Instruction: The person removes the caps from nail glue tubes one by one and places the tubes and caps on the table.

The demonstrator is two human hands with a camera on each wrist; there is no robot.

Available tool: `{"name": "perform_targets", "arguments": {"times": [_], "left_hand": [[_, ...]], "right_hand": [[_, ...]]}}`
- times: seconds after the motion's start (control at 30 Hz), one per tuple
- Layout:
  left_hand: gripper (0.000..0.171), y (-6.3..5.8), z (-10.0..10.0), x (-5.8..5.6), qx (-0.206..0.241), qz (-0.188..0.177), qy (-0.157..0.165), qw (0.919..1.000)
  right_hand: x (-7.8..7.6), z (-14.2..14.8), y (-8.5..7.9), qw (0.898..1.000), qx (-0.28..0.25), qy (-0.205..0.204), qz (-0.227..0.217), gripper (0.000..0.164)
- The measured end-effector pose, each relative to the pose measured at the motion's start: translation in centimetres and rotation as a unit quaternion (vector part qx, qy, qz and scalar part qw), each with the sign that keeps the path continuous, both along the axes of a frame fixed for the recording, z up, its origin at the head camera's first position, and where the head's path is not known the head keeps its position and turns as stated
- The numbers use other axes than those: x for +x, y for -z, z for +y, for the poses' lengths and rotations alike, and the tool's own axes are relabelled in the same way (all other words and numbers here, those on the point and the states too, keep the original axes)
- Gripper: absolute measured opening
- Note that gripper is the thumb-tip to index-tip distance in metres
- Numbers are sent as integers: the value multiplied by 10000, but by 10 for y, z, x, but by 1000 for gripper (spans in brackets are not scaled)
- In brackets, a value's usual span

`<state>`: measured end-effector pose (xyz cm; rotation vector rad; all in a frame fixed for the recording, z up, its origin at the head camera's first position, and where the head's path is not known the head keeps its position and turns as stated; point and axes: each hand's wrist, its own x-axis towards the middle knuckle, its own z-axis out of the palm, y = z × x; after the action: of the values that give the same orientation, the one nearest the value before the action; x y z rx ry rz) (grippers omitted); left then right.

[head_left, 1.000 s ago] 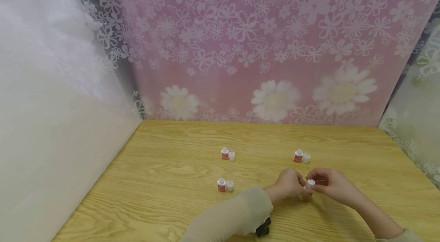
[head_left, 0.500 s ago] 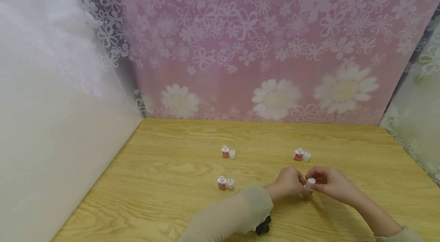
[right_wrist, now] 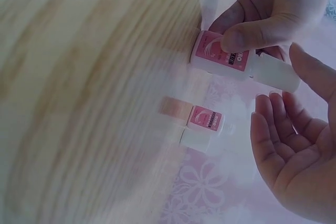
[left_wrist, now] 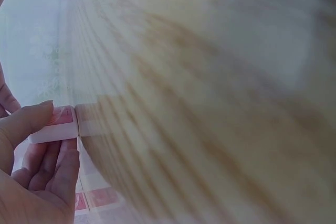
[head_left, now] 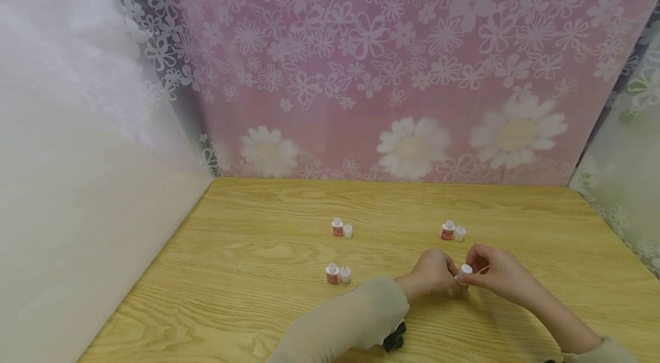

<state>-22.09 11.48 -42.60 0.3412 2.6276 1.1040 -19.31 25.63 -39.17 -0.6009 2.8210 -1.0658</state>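
Note:
My left hand [head_left: 435, 271] holds a small white bottle [right_wrist: 211, 51] with a pink-red label, thumb on the label and fingers behind it. The bottle stands upright on the wooden table. A white cap [right_wrist: 275, 72] sits on its neck. Around that cap, my right hand [head_left: 507, 278] has its thumb and fingers spread; in the right wrist view they stand a little apart from the cap. From the left wrist view the bottle's lower part [left_wrist: 55, 129] shows between my left thumb and fingers.
Behind my hands stands an uncapped bottle [head_left: 447, 231] with its cap [head_left: 459, 233] beside it. Two more such bottles, a far one [head_left: 337, 228] and a nearer one [head_left: 332, 274], stand to the left with caps next to them. A flowered curtain [head_left: 361, 65] closes the table's back.
My right fingers have loosened and spread away from the cap; more of its top shows now. The left hand and bottle stay in place.

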Motion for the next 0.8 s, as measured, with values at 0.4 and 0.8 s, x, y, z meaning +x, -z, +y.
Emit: {"name": "perform_targets", "arguments": {"times": [0.4,0.8], "left_hand": [[21,2,1,0,-36,65,-6,10000],[26,4,2,0,-9,-80,-95,9999]], "right_hand": [[-1,1,1,9995,8,-240,214,23],[-1,2,-1,9976,-337,-605,-7,15]]}}
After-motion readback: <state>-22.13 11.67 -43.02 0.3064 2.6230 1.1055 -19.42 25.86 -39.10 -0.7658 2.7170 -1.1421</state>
